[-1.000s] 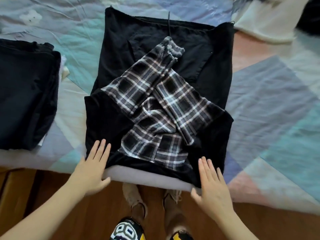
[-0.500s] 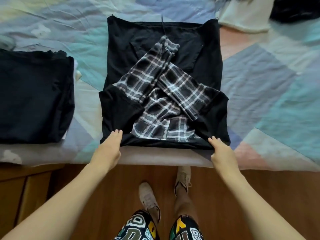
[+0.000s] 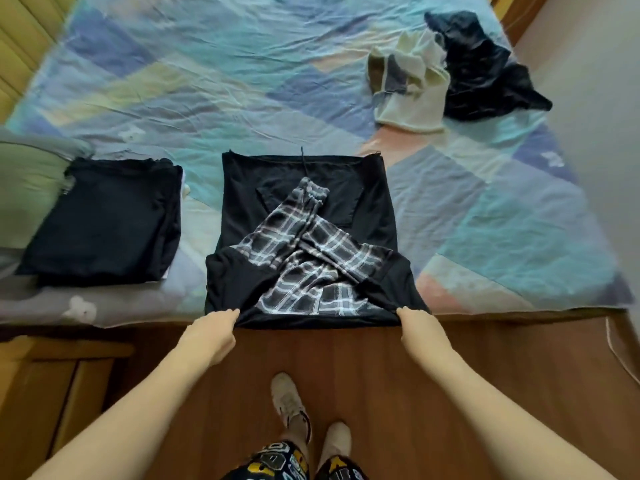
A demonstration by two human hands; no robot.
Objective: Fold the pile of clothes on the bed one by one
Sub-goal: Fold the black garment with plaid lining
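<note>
Both hands hold the near hem of the black garment (image 3: 304,188), at the bed's lower edge in the middle of the frame. The left hand (image 3: 211,336) has its grip closed over the hem's left corner, fingers curled under the cloth so the tips are hidden. The right hand (image 3: 414,327) pinches the right corner the same way, knuckles toward the camera. The hem is raised slightly off the mattress between them.

The garment is soft, matte black fabric laid out as a rough rectangle, with a thin drawstring at its far edge. Its two plaid sleeves (image 3: 304,258), black with white and grey checks, are crossed over the middle in an X; one ribbed cuff points to the far edge.

At left of the frame sits a folded stack of dark clothes (image 3: 104,223), square-edged and flat, next to a green-grey cushion (image 3: 27,181). In the upper right lie a crumpled cream knit piece (image 3: 412,84) and a rumpled black piece (image 3: 485,67), touching each other. The bed (image 3: 207,81) wears a wrinkled sheet of pastel blue, teal, yellow and pink patches. Below is a brown wooden floor (image 3: 381,375).
</note>
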